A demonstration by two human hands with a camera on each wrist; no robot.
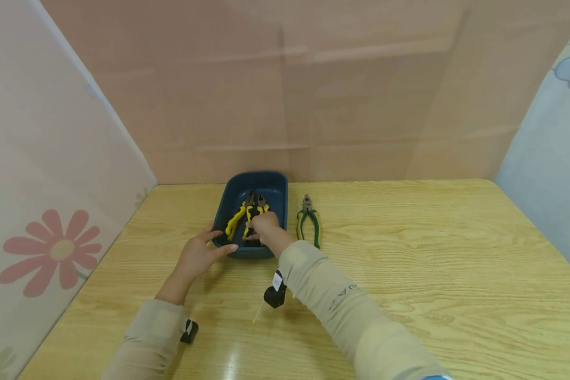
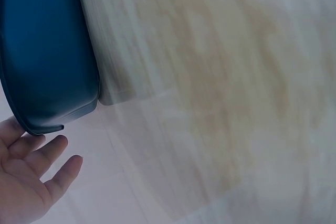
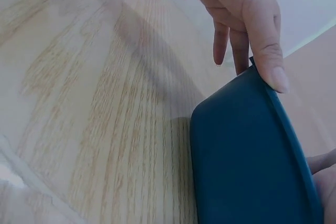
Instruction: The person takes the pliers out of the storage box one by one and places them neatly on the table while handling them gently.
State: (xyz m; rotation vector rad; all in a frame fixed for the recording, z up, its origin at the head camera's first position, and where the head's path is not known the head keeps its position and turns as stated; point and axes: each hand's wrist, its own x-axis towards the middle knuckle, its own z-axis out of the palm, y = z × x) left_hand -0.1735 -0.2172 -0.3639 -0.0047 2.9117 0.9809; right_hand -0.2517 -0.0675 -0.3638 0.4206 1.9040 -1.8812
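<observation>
A dark blue plastic bin (image 1: 282, 190) stands near the back edge of the table. My left hand (image 1: 197, 257) rests at its near left corner, thumb along the rim and the other fingers spread, fairly straight, outside the wall. Over the near right part of the bin, my right hand (image 1: 266, 224) reaches in and grips pliers (image 1: 261, 200) with yellow handles, covering most of the handles. Left of these lie other pliers (image 1: 235, 220) with yellow-and-black handles, jaws toward the back. In the right wrist view, the bin's wall (image 3: 241, 145) hides the tools.
Pliers with green-and-yellow handles (image 1: 315, 224) lie on the table just right of the bin, jaws toward the back. The wood-grain table (image 1: 432, 274) meets a brown paper-like backdrop (image 1: 361, 105). A flower-printed panel (image 1: 100, 158) borders the left side.
</observation>
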